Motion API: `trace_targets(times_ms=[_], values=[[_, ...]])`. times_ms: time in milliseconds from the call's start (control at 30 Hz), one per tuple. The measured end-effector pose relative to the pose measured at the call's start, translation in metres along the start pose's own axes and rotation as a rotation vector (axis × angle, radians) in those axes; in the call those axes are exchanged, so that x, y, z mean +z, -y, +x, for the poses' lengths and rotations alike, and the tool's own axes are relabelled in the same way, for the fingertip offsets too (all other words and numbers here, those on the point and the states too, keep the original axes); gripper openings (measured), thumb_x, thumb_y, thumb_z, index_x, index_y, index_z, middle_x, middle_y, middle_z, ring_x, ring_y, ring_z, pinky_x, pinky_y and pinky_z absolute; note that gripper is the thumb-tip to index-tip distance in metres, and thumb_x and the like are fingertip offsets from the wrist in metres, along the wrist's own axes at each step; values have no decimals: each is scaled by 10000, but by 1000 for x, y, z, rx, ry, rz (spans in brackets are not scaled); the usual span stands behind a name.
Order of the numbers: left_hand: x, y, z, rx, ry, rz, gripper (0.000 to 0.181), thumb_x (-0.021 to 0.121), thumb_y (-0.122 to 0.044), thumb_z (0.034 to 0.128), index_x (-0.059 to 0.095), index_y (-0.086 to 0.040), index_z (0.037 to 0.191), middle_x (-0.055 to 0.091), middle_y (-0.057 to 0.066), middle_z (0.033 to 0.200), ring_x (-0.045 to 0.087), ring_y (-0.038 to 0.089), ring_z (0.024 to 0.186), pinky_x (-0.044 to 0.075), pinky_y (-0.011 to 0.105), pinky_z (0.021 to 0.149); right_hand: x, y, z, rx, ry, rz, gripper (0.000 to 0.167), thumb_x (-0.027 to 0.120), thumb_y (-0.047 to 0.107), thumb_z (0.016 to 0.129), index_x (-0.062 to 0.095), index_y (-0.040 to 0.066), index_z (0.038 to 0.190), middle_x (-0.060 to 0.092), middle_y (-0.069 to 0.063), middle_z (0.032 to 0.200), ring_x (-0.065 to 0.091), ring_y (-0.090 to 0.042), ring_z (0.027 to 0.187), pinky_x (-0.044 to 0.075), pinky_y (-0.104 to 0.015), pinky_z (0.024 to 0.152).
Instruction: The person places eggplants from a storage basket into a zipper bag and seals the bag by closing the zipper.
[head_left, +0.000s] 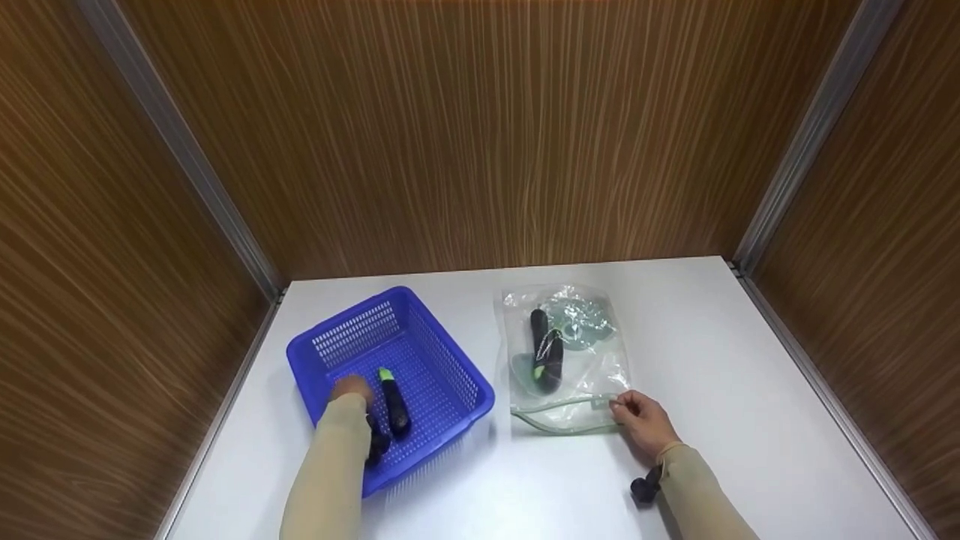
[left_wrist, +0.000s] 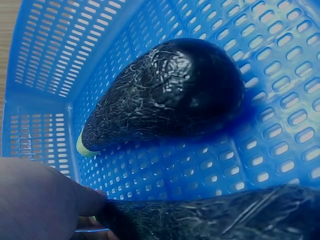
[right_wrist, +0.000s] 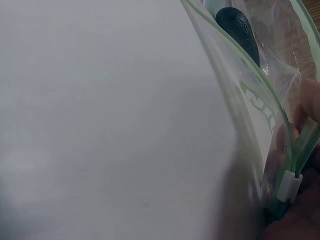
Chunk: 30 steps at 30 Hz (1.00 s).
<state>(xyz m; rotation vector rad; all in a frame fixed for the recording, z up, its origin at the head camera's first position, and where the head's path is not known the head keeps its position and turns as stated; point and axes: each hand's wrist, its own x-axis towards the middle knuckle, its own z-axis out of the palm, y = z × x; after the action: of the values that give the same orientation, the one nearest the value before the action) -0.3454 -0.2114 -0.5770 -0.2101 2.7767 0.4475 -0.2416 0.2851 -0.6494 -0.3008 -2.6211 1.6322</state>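
In the blue basket (head_left: 442, 352), my left hand (head_left: 351, 388) pinches the narrow end of a dark eggplant (left_wrist: 215, 217), thumb on top. The head view hides this eggplant behind the hand and sleeve. Beside it a second eggplant (head_left: 395, 405) with a green cap lies on the basket floor. My right hand (head_left: 646, 424) grips the near right corner of a clear zip bag (head_left: 592, 382), by its white slider (right_wrist: 289, 186). The bag lies flat with its green-edged mouth parted towards me. Inside the bag are two eggplants (head_left: 553, 360).
The white table (head_left: 720, 360) carries the basket on the left and the bag right of centre. Wood-grain panels (head_left: 495, 135) stand behind and on both sides, with metal strips along the corners. A black device (head_left: 645, 487) sits at my right wrist.
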Motion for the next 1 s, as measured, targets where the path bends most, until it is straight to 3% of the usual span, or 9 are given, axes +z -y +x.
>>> trace_targets(times_ms=[200,333,567,1000], values=[[-5,1,-3,0,0,18,244,595,-5,819,655,115,1023,589,300,1190,549,444,1125,472,489,927,0,2,0,-3,16,14,117,635,145,919,574,48,894,517,-31,833,469,-171,805,401,-244,685],[-11,-1,-5,-5,-12,8,303,610,-11,822,624,136,1086,564,319,1217,534,456,1142,469,503,926,0,2,0,0,24,19,118,632,149,920,576,45,912,523,-32,853,470,-171,819,406,-245,690],[-20,-4,-9,12,-64,-18,326,569,21,833,599,138,1135,563,322,1214,544,453,1128,487,497,893,-2,0,0,4,19,10,119,630,147,921,580,40,925,534,-38,863,481,-170,828,415,-245,703],[-40,-3,-35,67,-168,-81,365,464,-8,884,510,158,1206,547,352,1199,527,469,1139,432,520,958,-2,-1,2,-8,46,6,129,610,169,935,576,45,921,534,-33,864,480,-178,834,415,-257,712]])
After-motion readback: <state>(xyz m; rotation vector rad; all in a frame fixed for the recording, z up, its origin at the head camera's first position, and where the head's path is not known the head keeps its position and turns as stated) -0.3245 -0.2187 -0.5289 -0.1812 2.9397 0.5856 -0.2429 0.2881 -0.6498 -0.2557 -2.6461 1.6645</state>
